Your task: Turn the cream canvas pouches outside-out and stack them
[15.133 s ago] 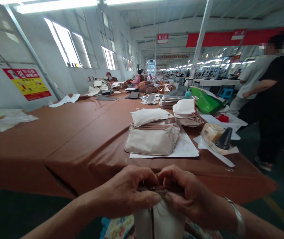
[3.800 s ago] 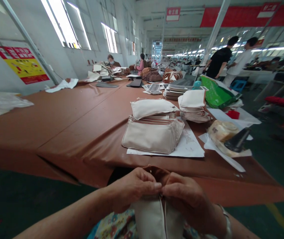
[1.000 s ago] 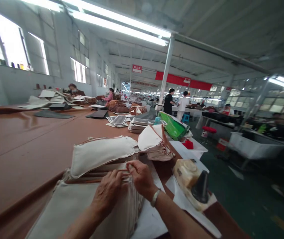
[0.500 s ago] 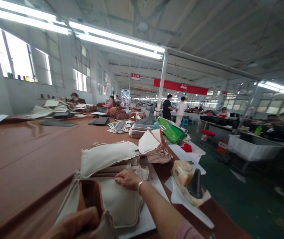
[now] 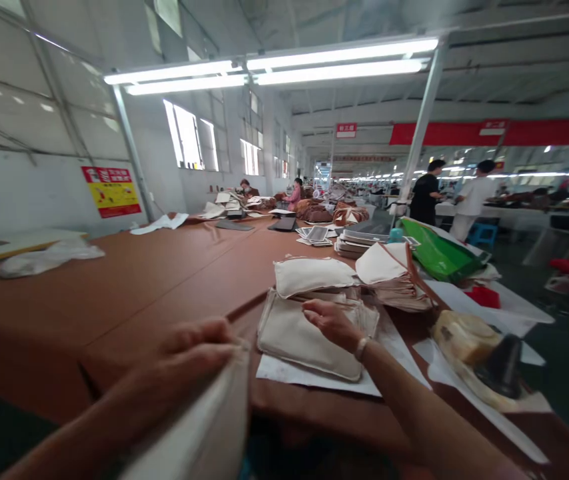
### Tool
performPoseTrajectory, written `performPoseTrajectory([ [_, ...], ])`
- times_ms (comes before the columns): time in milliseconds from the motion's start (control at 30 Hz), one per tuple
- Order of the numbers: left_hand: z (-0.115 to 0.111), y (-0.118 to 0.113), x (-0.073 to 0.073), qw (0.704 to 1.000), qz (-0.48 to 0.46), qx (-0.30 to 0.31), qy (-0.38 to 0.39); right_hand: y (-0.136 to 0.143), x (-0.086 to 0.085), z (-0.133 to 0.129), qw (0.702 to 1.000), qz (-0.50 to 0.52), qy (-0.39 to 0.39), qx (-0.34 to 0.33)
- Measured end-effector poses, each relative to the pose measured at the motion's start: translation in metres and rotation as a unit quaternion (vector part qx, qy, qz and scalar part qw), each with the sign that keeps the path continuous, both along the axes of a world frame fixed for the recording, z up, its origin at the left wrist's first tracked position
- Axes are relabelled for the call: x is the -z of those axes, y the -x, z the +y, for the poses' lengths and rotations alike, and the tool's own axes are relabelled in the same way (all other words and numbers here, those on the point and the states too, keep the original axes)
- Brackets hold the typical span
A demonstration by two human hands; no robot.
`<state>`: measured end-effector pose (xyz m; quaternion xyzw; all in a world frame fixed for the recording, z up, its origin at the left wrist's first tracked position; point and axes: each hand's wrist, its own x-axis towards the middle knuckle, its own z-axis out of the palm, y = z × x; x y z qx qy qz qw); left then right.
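At lower left, my left hand (image 5: 197,350) is closed on the top edge of an off-white sewn leather piece (image 5: 209,427), which hangs down in front of the table edge and is blurred. My right hand (image 5: 332,323) is above a stack of off-white sewn leather pieces (image 5: 289,337), its fingers curled together. Whether they pinch anything is hidden. Under that stack lies a white sheet (image 5: 284,373). Behind my right hand is another padded off-white piece (image 5: 314,275), and to its right a pile of white and brown pieces (image 5: 399,290).
A yellowish block (image 5: 464,337) and a dark cone-shaped object (image 5: 502,367) sit at the table's right side. Farther back are a green bag (image 5: 434,250) and stacked grey panels (image 5: 359,240). The brown table (image 5: 164,280) stretches left. Two people stand beyond a metal post (image 5: 422,127).
My view has swung left. My left hand has moved the off-white piece leftward, away from the stack and over the table edge. My right hand stays by the stack, fingers more curled.
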<state>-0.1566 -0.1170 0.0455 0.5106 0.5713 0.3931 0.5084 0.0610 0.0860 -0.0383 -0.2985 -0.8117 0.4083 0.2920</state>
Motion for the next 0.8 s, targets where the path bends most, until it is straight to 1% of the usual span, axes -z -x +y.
performPoseTrajectory([
  [100,0.008,-0.026,0.017,0.995,-0.001,0.103,-0.01,0.002,0.002,-0.067,0.995,0.066,0.045,-0.067],
  [167,0.008,-0.04,0.031,0.986,0.0,0.163,-0.015,-0.006,0.008,-0.108,0.978,0.135,0.114,-0.107],
  [233,0.005,-0.048,0.041,0.98,-0.005,0.199,-0.027,-0.018,0.016,-0.138,0.963,0.182,0.161,-0.114],
  [300,0.001,-0.05,0.048,0.974,0.007,0.218,-0.053,-0.028,0.024,-0.158,0.962,0.193,0.168,-0.095],
  [367,-0.002,-0.049,0.052,0.968,0.047,0.232,-0.085,-0.036,0.031,-0.17,0.966,0.194,0.16,-0.066],
  [433,-0.004,-0.049,0.052,0.958,0.082,0.251,-0.11,-0.041,0.038,-0.178,0.968,0.191,0.155,-0.037],
  [500,-0.006,-0.05,0.051,0.952,0.102,0.263,-0.121,-0.044,0.043,-0.184,0.972,0.185,0.144,-0.01],
  [567,-0.007,-0.051,0.049,0.952,0.114,0.262,-0.112,-0.046,0.045,-0.187,0.974,0.18,0.137,0.0],
  [667,-0.006,-0.052,0.05,0.956,0.116,0.255,-0.083,-0.048,0.042,-0.187,0.967,0.19,0.165,-0.021],
  [733,-0.006,-0.051,0.053,0.96,0.091,0.258,-0.064,-0.049,0.038,-0.184,0.953,0.207,0.214,-0.051],
  [800,-0.005,-0.051,0.058,0.964,0.05,0.259,-0.041,-0.049,0.034,-0.18,0.932,0.23,0.27,-0.072],
])
